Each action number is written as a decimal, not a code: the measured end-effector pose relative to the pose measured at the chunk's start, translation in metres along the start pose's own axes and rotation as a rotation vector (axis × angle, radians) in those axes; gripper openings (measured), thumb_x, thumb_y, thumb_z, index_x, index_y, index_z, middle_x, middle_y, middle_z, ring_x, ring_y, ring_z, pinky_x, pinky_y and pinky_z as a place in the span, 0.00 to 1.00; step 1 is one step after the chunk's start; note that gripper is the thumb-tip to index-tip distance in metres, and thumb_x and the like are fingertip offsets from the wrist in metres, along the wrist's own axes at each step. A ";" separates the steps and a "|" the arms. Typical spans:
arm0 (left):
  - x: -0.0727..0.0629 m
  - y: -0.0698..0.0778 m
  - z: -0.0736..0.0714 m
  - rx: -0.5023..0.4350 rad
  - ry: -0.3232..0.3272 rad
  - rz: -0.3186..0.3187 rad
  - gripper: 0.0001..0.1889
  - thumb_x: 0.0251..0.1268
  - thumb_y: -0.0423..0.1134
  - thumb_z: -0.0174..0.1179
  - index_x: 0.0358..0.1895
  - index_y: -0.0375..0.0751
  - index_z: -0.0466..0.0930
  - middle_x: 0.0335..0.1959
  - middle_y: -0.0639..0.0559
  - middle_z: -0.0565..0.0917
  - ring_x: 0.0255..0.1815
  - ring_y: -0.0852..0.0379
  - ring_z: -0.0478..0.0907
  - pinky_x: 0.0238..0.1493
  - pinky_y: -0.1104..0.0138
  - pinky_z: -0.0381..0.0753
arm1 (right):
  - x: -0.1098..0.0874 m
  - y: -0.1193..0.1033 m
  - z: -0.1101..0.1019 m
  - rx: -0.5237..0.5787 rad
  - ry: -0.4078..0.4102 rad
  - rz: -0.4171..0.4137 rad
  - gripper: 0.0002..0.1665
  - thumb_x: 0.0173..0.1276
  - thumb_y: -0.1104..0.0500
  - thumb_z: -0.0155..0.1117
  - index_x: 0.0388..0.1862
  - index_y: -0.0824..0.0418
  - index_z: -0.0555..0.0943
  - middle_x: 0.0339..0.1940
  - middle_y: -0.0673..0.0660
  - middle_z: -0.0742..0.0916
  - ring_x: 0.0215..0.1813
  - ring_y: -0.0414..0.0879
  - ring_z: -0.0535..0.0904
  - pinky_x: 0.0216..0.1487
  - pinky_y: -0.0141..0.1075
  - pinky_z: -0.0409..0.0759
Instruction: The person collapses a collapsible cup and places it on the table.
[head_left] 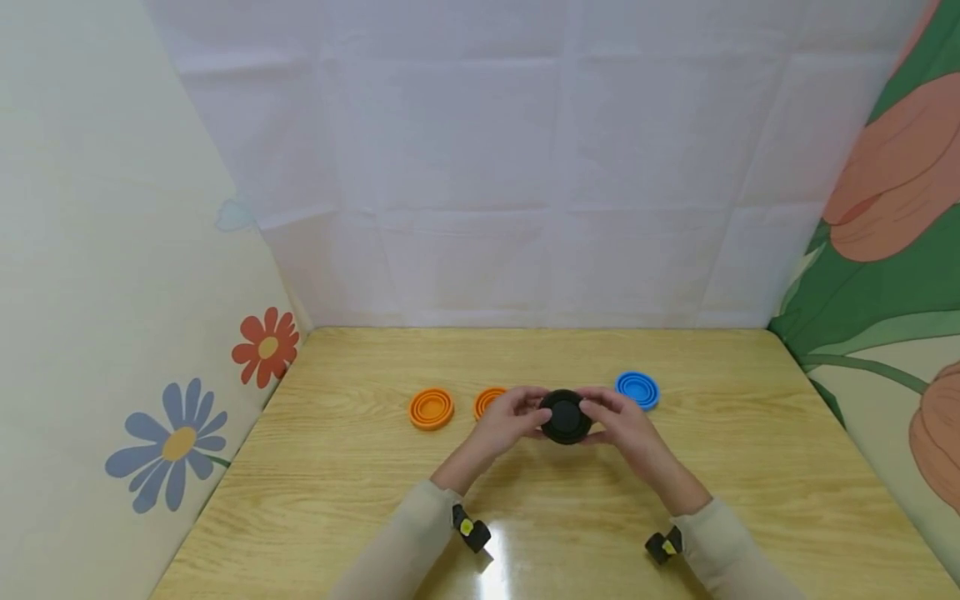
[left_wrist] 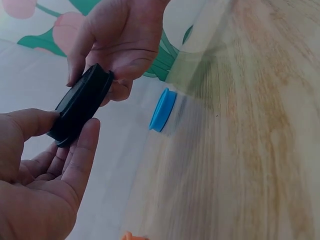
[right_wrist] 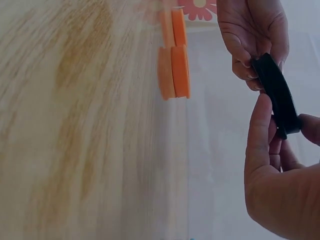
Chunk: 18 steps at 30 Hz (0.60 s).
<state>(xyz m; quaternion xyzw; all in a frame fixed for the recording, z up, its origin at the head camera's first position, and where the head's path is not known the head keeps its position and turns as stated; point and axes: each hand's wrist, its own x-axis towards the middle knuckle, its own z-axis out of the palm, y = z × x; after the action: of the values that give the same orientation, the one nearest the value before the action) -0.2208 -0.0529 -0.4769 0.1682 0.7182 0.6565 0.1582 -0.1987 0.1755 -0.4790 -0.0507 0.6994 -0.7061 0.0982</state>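
Both hands hold a black round collapsible cup [head_left: 566, 418], folded flat, above the middle of the table. My left hand [head_left: 512, 421] pinches its left edge, thumb on the near face and fingers behind. On the opposite edge my right hand [head_left: 624, 423] grips it the same way. Both wrist views show the black cup tilted and raised off the wood, seen nearly edge-on. Just behind the left hand lies an orange folded cup [head_left: 487, 403], partly hidden by that hand. A blue folded cup [head_left: 637, 390] lies beyond the right hand.
Another orange folded cup [head_left: 431, 409] lies farther left on the wooden table [head_left: 315, 500]. A white cloth [head_left: 480, 183] hangs along the back edge. Flower-printed panels stand at the left and right sides.
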 end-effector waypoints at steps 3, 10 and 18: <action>0.003 0.000 0.000 0.020 0.011 0.022 0.22 0.72 0.34 0.62 0.65 0.32 0.73 0.51 0.39 0.80 0.45 0.56 0.81 0.49 0.51 0.87 | 0.003 0.001 -0.002 0.005 0.005 0.001 0.29 0.77 0.50 0.62 0.67 0.67 0.74 0.66 0.67 0.78 0.58 0.52 0.79 0.49 0.48 0.87; 0.009 -0.002 -0.002 0.102 0.055 0.118 0.17 0.71 0.30 0.62 0.60 0.35 0.74 0.49 0.41 0.79 0.45 0.55 0.77 0.46 0.63 0.86 | 0.012 0.004 -0.008 0.040 0.038 0.011 0.26 0.79 0.50 0.58 0.64 0.67 0.76 0.51 0.58 0.84 0.48 0.48 0.81 0.50 0.47 0.87; 0.016 -0.006 0.000 0.247 0.059 0.256 0.15 0.68 0.27 0.63 0.55 0.37 0.76 0.49 0.41 0.82 0.52 0.48 0.79 0.55 0.55 0.83 | 0.019 0.009 -0.014 0.125 0.067 0.051 0.23 0.80 0.51 0.57 0.60 0.69 0.77 0.44 0.54 0.84 0.43 0.47 0.83 0.47 0.45 0.88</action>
<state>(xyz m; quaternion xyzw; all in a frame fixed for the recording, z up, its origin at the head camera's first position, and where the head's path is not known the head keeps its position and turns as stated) -0.2349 -0.0463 -0.4834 0.2573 0.7704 0.5826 0.0304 -0.2193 0.1851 -0.4894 -0.0029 0.6580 -0.7469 0.0959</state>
